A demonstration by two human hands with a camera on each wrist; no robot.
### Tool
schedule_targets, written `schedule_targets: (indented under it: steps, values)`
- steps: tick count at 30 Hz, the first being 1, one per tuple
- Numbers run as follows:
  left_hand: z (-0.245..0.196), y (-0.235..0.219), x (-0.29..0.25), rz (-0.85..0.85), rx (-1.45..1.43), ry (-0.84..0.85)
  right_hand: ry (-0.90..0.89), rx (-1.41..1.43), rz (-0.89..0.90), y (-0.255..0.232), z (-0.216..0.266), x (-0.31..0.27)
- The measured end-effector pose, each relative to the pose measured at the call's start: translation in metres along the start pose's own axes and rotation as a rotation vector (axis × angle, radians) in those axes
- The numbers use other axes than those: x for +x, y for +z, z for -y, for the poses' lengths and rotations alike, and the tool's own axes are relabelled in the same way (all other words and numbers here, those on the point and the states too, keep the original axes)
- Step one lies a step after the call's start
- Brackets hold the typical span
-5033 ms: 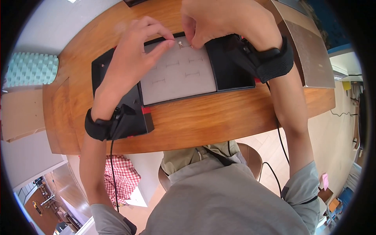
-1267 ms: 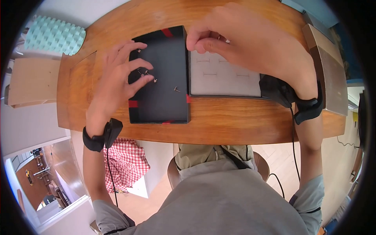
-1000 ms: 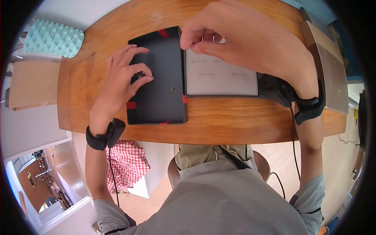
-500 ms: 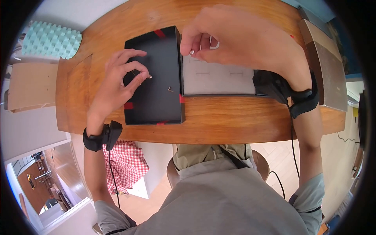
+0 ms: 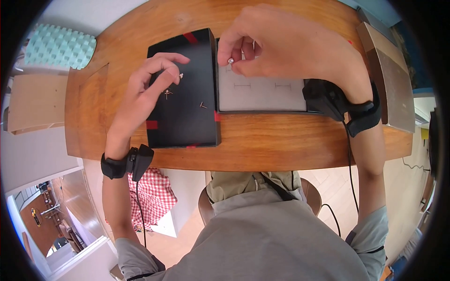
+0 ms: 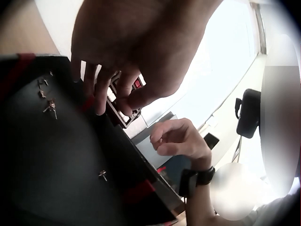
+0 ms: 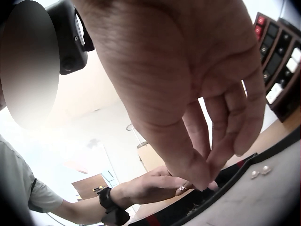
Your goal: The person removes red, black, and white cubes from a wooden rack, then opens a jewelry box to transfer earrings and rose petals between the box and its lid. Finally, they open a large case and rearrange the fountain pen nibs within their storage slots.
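Observation:
Left hand (image 5: 145, 89) is over the black box (image 5: 187, 126), its thumb and index finger pinching a small stud earring (image 5: 181, 75). Several loose stud earrings (image 5: 167, 93) lie on the box floor below, and a single one (image 5: 202, 105) lies apart near the right wall. Above the grey slotted pad (image 5: 262, 100), the right hand (image 5: 286, 47) pinches another stud earring (image 5: 230, 61) with a bright stone, between thumb and index finger. In the right wrist view a pair of pearl-like earrings (image 7: 261, 172) sits on the pad. The right hand hides much of the pad in the head view.
Box and pad stand side by side on a curved wooden table (image 5: 262, 150). A cardboard box (image 5: 386, 79) is at the right end, a mint textured object (image 5: 61, 47) at the far left. A dark case with compartments (image 7: 282, 66) shows in the right wrist view.
Both hands were at the pad, then parted. The left hand reached into the black box, pinched a stud earring and raised it. The right hand shifted slightly, still pinching its earring.

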State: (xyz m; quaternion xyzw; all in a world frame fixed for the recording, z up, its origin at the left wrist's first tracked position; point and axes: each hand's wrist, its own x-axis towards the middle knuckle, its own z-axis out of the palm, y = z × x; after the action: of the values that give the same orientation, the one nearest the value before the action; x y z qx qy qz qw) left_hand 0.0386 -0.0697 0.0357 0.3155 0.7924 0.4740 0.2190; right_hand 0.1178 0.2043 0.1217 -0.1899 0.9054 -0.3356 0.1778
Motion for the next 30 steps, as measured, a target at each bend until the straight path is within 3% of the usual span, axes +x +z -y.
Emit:
schedule_targets:
  steps: [1, 2, 4, 14, 19, 21, 22, 24, 29, 30]
  values:
    - [-0.002, 0.001, 0.000, 0.002, -0.001, -0.001, 0.149, 0.015, 0.053, -0.002, 0.004, 0.003]
    - [-0.004, 0.003, 0.000, 0.016, -0.035, 0.006, 0.150, 0.017, 0.053, 0.001, 0.000, -0.002]
    - [-0.009, 0.003, 0.002, 0.032, -0.068, 0.019, -0.152, -0.081, -0.170, 0.011, -0.012, -0.014]
    - [-0.010, 0.000, 0.002, 0.099, -0.159, -0.011, -0.214, -0.109, -0.146, 0.006, -0.019, -0.012]
    - [-0.005, -0.001, 0.000, 0.034, -0.089, -0.043, -0.259, 0.053, -0.185, 0.002, -0.027, -0.008]
    - [0.000, 0.000, 0.002, -0.053, 0.322, 0.082, -0.231, -0.036, -0.214, 0.007, -0.019, -0.012]
    - [0.003, -0.001, 0.003, -0.056, 0.325, 0.084, -0.204, -0.128, -0.246, 0.008, -0.015, -0.013]
    - [0.009, -0.004, 0.002, -0.091, 0.668, 0.261, -0.212, -0.130, -0.246, 0.008, -0.017, -0.011]
    - [0.017, -0.025, -0.001, -0.173, 0.804, 0.287, -0.204, 0.071, -0.147, -0.004, -0.013, -0.007]
    - [0.018, -0.029, -0.002, -0.205, 0.907, 0.287, -0.089, -0.013, -0.127, -0.001, -0.010, -0.001]
